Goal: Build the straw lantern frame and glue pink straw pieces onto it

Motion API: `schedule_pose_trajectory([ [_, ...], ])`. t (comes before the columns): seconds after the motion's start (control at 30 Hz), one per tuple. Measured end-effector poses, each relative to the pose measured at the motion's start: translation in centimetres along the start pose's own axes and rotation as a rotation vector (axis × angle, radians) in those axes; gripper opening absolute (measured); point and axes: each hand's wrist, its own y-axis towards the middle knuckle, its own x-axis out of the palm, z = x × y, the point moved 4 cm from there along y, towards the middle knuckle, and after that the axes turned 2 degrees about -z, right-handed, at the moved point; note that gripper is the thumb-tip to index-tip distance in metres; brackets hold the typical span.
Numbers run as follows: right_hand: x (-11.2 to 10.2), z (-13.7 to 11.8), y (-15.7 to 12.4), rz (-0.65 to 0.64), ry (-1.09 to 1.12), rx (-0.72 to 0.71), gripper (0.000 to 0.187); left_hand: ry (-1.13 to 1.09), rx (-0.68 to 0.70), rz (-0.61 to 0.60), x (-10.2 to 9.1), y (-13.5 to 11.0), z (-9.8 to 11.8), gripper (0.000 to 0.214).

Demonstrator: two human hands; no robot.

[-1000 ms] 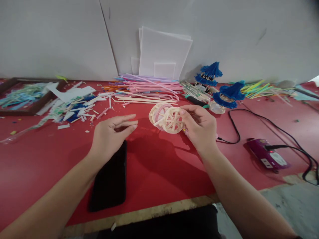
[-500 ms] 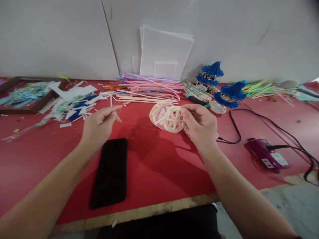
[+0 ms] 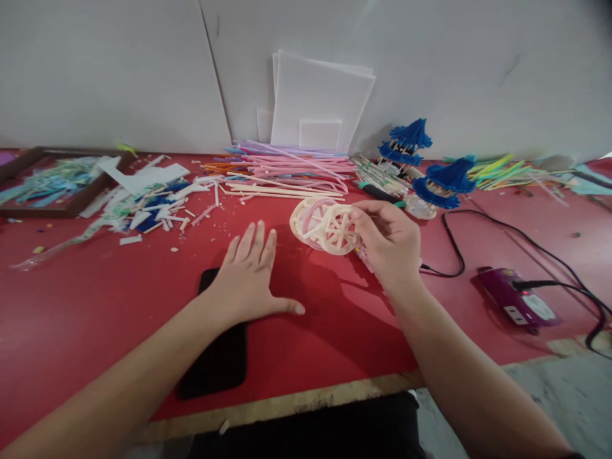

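My right hand [image 3: 389, 242] grips a cream and pink wheel-shaped straw model [image 3: 325, 224] by its right side, holding it just above the red table [image 3: 95, 299]. My left hand [image 3: 248, 277] lies flat on the table with fingers spread, palm down, holding nothing. Its wrist covers the upper part of a black phone [image 3: 217, 360] that lies face up near the front edge.
Pink, purple and cream straws [image 3: 287, 172] lie piled at the back by white sheets [image 3: 318, 99]. Cut scraps [image 3: 148, 204] and a wooden tray [image 3: 52, 182] are at left. Blue tasselled models [image 3: 425, 166], a purple power strip [image 3: 516, 296] and black cable [image 3: 478, 223] lie right.
My left hand swung left toward the scraps, then came back right and settled flat on the table over the phone's top. The right hand and wheel model hardly moved.
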Motion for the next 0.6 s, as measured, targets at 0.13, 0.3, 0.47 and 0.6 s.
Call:
schedule_pose_trajectory([
  [0.13,0.0,0.1,0.1,-0.001,-0.006,0.005,0.007,-0.009,-0.088,0.206,-1.9,1.4,-2.7,0.131],
  [0.3,-0.1,0.2,0.1,0.014,-0.014,0.022,0.009,-0.166,-0.255,0.643,-6.9,1.5,-9.2,0.099],
  [0.47,0.0,0.2,0.1,0.011,-0.011,-0.001,0.007,-0.133,-0.189,0.312,-5.6,2.5,-7.1,0.099],
  [0.6,0.0,0.3,0.0,-0.012,-0.025,-0.028,0.008,-0.19,0.044,0.385,-5.2,2.2,-2.2,0.052],
])
